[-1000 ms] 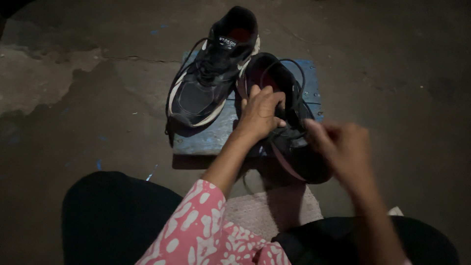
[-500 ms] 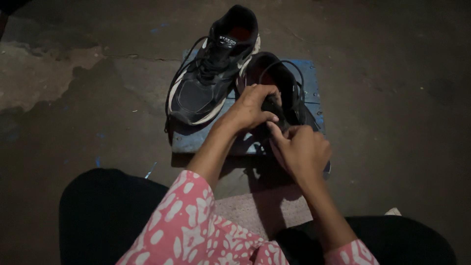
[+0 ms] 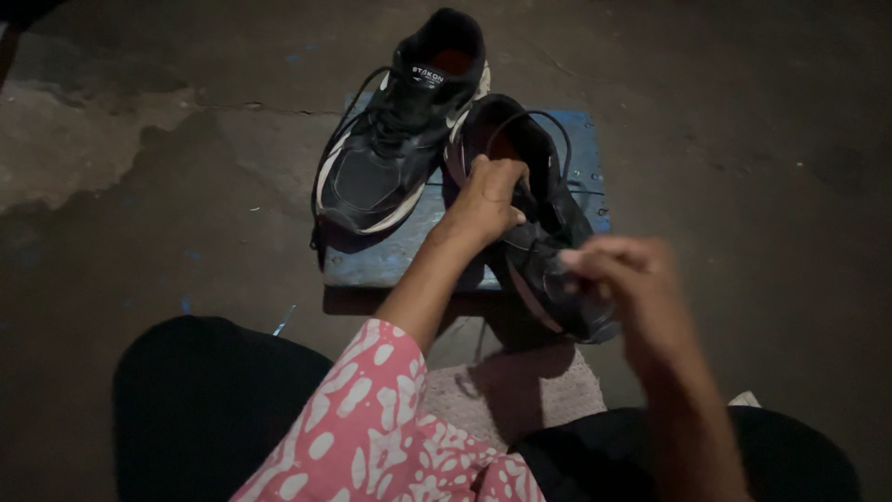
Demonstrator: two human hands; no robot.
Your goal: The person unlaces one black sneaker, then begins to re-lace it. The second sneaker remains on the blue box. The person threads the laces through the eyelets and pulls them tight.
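Since half a second ago, the right hand (image 3: 624, 279) has pulled away from the near shoe (image 3: 544, 244), fingers pinched, apparently drawing lace out. Left hand (image 3: 490, 200) stays clamped on the shoe's tongue, steadying it on the blue board (image 3: 390, 260).

head view, looking steeply down, close

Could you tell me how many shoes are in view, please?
2. One shoe lies untouched on the blue board; the other shoe is beside it, held by the left hand.

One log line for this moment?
left hand: grips near shoe | right hand: pinching at its toe, blurred | far shoe: on blue board
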